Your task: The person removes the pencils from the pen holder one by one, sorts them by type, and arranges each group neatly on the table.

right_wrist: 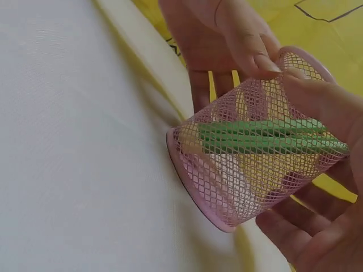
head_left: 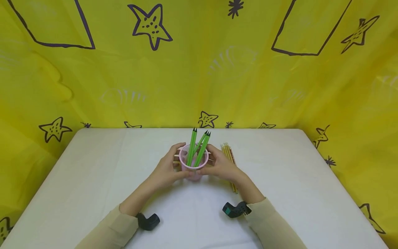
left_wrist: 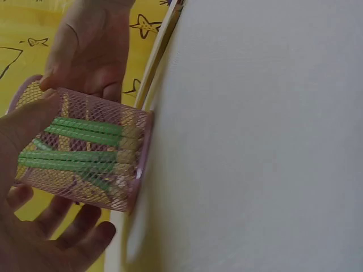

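Note:
Between both hands stands a pink mesh pencil cup [head_left: 195,177], its rim facing up toward the head view. Several green pencils [head_left: 191,148] lean inside it, dark tips upward; their lower ends show through the mesh wall [right_wrist: 218,190] in the right wrist view. My left hand [head_left: 166,170] holds the cup from the left, thumb across the near side. From the right, my right hand [head_left: 223,167] grips it in the same way, and the two thumbs nearly meet. Whether the cup's base touches the table cannot be told.
A bundle of yellow pencils [head_left: 228,152] lies on the white-covered table [head_left: 102,166], partly behind the right hand and wrist. Yellow cloth [head_left: 186,76] with drawn stars hangs behind the table. Black wrist devices [head_left: 148,221] sit at both sleeve cuffs.

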`<state>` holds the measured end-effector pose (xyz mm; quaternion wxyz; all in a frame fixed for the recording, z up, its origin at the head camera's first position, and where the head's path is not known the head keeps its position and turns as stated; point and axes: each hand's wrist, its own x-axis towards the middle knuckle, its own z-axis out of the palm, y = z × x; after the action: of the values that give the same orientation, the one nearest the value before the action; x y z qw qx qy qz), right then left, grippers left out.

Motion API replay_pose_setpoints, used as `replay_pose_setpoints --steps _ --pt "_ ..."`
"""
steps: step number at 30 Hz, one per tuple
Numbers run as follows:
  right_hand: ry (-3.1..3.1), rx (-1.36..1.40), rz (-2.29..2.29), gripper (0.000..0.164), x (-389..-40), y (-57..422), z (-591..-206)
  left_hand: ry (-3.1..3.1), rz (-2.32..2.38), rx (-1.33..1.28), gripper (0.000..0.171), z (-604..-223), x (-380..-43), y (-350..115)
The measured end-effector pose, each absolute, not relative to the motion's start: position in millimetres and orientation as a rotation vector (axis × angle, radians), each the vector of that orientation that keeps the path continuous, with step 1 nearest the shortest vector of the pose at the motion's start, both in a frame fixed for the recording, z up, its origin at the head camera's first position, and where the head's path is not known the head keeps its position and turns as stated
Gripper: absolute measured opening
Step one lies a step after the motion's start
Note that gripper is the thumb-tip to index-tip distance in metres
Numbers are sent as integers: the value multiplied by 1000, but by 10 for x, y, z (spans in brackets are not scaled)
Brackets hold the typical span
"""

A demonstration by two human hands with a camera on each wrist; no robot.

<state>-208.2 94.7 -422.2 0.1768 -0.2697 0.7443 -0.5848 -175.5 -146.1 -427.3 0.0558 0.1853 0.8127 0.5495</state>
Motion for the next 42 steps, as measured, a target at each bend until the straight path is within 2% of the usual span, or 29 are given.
replay_pose_setpoints --steps 6,11,16,23,36,42 --pt "2026 -814 -1685 83 -2067 917 -4260 2521 1535 647 94 -4182 -1807 -1569" --pt "2032 -833 -1685 84 -2037 837 -4319 2449 1553 699 72 -4129 -1847 -1637" --pt "2081 -812 -1712 83 -2028 760 -4366 2457 1702 550 48 -4089 -1892 -1614" --pt "2124 -831 -1715 80 -2046 792 -4339 2530 1778 422 31 -4001 -2053 -1509" --pt "2130 -870 -1749 84 -2054 779 -4374 2621 1741 315 26 -4007 -2126 -1563" --pt "2132 -830 -1761 80 -2066 771 -4386 2632 1771 335 23 -3980 -2107 -1593"
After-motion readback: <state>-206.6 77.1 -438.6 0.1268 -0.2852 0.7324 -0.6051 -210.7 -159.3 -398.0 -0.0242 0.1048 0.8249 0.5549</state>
